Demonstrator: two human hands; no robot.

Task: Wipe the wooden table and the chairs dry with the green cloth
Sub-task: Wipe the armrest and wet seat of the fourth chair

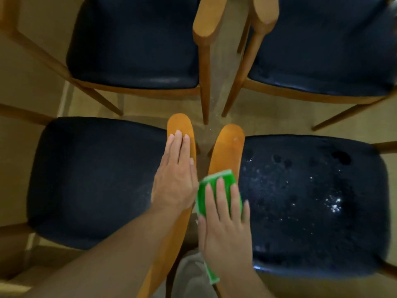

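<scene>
Two wooden chairs with dark blue seats stand side by side below me. My left hand (175, 175) lies flat, fingers together, on the wooden armrest (181, 125) of the near left chair (92, 181). My right hand (225, 218) presses the green cloth (211, 181) flat onto the armrest (228, 145) of the near right chair (311, 203). A tail of the cloth hangs below my right wrist. Water drops and white specks shine on the right chair's seat. The table is out of view.
Two more chairs of the same kind stand farther off, one at the far left (133, 44) and one at the far right (326, 46), their armrests pointing toward me. Beige tiled floor (257, 117) shows in the narrow gaps between the chairs.
</scene>
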